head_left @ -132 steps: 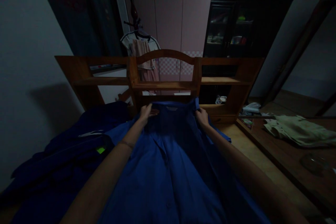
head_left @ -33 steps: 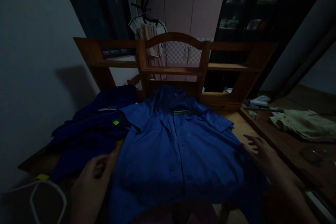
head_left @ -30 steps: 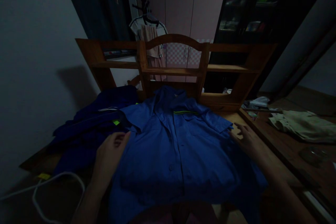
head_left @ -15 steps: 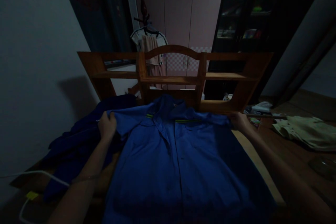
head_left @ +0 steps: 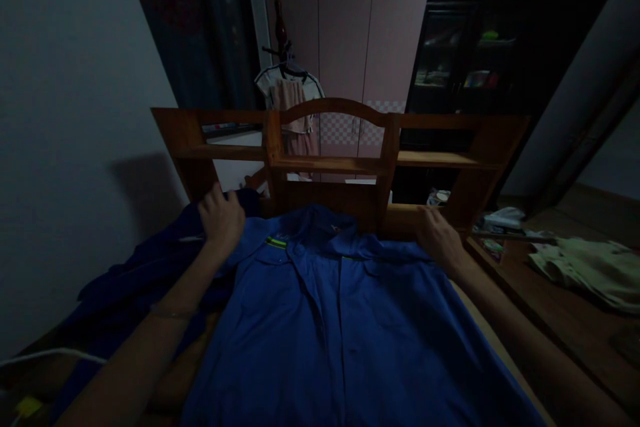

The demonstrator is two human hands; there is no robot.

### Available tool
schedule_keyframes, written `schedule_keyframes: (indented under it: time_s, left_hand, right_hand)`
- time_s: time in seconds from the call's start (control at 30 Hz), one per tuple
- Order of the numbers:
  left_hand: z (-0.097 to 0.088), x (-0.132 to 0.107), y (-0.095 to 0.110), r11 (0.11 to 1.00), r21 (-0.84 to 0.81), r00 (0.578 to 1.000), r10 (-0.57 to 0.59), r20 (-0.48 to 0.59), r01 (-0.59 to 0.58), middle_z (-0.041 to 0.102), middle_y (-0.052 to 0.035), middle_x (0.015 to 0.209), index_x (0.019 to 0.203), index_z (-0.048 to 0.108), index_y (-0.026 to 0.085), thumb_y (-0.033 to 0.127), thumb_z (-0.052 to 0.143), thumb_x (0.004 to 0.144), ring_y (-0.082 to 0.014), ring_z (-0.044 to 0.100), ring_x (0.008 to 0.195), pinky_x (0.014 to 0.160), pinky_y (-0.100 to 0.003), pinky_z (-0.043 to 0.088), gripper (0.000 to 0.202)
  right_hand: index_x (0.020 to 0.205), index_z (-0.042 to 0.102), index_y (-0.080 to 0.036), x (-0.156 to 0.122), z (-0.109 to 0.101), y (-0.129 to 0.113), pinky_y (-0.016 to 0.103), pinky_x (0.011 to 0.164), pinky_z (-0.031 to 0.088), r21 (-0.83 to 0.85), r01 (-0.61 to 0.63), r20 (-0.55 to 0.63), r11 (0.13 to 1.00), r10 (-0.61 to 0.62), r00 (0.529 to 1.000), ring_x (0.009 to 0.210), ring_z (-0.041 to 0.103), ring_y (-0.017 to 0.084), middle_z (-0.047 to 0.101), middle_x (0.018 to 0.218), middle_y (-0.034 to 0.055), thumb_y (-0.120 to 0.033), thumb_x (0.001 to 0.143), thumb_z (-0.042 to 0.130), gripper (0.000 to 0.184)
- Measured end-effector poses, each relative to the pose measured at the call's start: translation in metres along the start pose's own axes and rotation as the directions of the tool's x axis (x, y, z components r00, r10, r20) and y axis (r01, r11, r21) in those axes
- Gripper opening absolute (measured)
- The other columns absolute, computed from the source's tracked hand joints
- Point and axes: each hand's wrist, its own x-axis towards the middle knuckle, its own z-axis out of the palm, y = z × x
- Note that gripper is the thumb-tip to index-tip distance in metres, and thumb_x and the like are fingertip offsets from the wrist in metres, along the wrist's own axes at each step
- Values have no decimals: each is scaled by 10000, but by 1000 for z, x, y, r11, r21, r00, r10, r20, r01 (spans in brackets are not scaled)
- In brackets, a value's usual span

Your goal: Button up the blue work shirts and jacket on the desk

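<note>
A blue work shirt [head_left: 295, 320] lies spread front side up, collar away from me, with yellow-green trim at the chest pockets. My left hand [head_left: 223, 219] is over the left-hand sleeve, its fingers apart and pointing away from me. At the opposite shoulder is my right hand [head_left: 443, 240], fingers stretched out above the sleeve. Neither hand shows cloth gripped in it; whether the fingertips touch the fabric I cannot tell. Darker blue garments [head_left: 145, 280] lie heaped beside the shirt on the left.
A wooden headboard with shelves [head_left: 330, 165] stands just beyond the collar. White cable [head_left: 55, 352] runs in at lower left. Pale cloth [head_left: 593, 270] lies on the right-hand floor. Behind are a pink wardrobe [head_left: 345, 47], a dark cabinet [head_left: 510, 33] and hanging clothes [head_left: 290, 100].
Both hands have let go of the sleeves. The left hand has risen and shifted right, and the right hand has moved inward. The view has tilted up slightly.
</note>
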Motion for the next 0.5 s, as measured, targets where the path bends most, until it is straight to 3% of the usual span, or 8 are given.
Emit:
schedule_keyframes:
  time_s: [0.07,0.1,0.17,0.23,0.3,0.37,0.43,0.5]
  left_hand:
    - [-3,-10,48,979,-75,979,196,49,-192,455,-170,1290,1204,483,159,344,362,904,-316,428,1197,950,-445,391,373]
    - [0,-16,71,970,-111,968,228,102,-217,497,-163,1230,1172,505,166,398,355,908,-300,461,1159,915,-408,421,382]
    - [13,-29,110,969,-163,953,218,212,-186,530,-171,1169,1150,521,157,514,412,866,-308,485,1130,870,-392,448,469]
    - [33,-38,131,971,-233,934,128,333,-50,526,-201,1197,1173,515,132,538,515,801,-346,467,1167,891,-430,433,551]
    - [52,-40,135,944,-305,886,33,463,124,544,-238,1192,1128,556,106,492,596,753,-384,467,1180,910,-468,411,540]
    - [68,-35,127,903,-360,827,9,562,236,620,-239,1074,968,636,104,430,619,743,-384,534,1114,889,-460,424,397]
    - [79,-25,118,864,-417,782,44,621,282,685,-194,858,771,664,122,392,595,765,-339,630,961,817,-407,469,279]
    - [87,-15,113,800,-488,742,82,665,348,688,-143,689,676,655,133,383,532,810,-278,676,800,724,-346,503,309]
  right_hand:
    - [1404,297,-202,7,2,-56,277,780,497,94,205,109,974,-215,971,1096,546,225,409,1385,109,-218,911,407,506]
    - [1424,265,-227,11,6,-82,273,780,502,141,293,166,946,-314,935,1097,549,221,369,1420,92,-242,904,438,548]
    - [1451,208,-261,19,20,-124,292,800,503,203,371,245,906,-414,876,1085,561,232,303,1462,85,-268,856,541,682]
    - [1447,231,-277,26,39,-149,314,835,488,306,367,332,878,-460,823,1094,559,256,310,1456,97,-272,760,672,817]
    - [1373,388,-258,33,57,-159,306,850,473,416,294,397,860,-463,793,1067,576,257,421,1381,103,-234,682,739,776]
    - [1169,580,-213,41,70,-157,269,837,466,485,219,425,847,-447,787,997,610,229,573,1212,84,-190,674,729,517]
    - [972,637,-176,53,75,-146,228,779,473,511,162,427,844,-413,804,881,644,188,669,984,51,-173,727,666,247]
    - [946,609,-157,68,75,-130,204,702,480,527,75,419,846,-336,844,763,655,157,685,807,26,-181,805,569,148]
